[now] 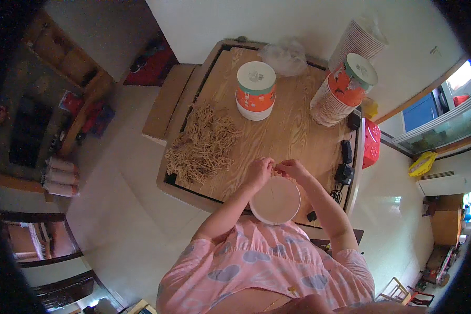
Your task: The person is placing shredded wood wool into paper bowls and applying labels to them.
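A round white paper bucket [275,203] rests against my lap at the table's near edge, its pale inside facing up. At its far rim, my left hand [259,172] is closed in a pinch. Close beside it, my right hand [294,170] is also pinched, the fingertips of both hands almost touching. Whatever lies between the fingers is too small to make out. A thin light line runs down inside the bucket, perhaps a cord. Left of my hands lies a tangled heap of tan twine cords [204,144] on the wood-grain table [277,133].
An orange, green and white bucket [255,91] stands at the back, beside a crumpled clear plastic bag [283,56]. Tall stacks of nested buckets [329,104] occupy the back right. Black power adapters [344,174] and cables line the right edge, with a red basket [371,142] beyond.
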Tool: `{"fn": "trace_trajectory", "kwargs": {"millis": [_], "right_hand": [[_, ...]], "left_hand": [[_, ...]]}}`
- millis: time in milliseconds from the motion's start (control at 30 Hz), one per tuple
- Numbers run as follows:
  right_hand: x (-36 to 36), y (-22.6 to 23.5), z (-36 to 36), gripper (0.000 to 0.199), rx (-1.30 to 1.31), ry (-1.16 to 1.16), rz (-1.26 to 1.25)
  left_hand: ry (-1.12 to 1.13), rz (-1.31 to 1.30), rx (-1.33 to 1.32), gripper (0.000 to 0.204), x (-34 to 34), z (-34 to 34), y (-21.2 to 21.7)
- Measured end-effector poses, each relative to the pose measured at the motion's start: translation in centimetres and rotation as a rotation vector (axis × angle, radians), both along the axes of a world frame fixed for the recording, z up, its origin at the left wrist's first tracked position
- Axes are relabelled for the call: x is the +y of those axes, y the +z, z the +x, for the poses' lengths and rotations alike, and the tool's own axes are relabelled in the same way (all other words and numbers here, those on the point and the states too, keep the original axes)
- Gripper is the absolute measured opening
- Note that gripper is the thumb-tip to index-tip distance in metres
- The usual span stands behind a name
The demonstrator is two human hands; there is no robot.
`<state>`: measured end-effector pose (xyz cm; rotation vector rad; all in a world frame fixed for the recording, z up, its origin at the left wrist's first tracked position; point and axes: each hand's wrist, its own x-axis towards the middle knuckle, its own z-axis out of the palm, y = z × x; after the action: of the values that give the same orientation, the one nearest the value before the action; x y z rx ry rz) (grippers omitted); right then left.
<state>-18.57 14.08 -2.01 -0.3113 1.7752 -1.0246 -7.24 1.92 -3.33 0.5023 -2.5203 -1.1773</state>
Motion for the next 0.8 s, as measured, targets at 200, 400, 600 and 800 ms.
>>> {"fn": "trace_trajectory", "kwargs": {"millis": [200,400,600,800], "right_hand": [[0.0,0.6,0.1,0.016,-0.075,0.020,-0.036],[0.3,-0.3,-0.2,0.016,-0.192,-0.032,-0.092],[0.5,-1.3,-0.4,0.018,-0.243,-0.054,-0.140],[0.8,-2.3,-0.8,0.015,-0.344,-0.018,-0.165]], "left_hand": [[-0.002,0.006,-0.002,0.011,0.0,-0.4,0.2],[-0.006,-0.004,0.058,0.011,0.0,-0.6,0.8],[-0.030,0.028,0.095,0.012,-0.1,-0.9,0.7],[-0.059,0.067,0.098,0.012,-0.2,-0.9,0.9]]}}
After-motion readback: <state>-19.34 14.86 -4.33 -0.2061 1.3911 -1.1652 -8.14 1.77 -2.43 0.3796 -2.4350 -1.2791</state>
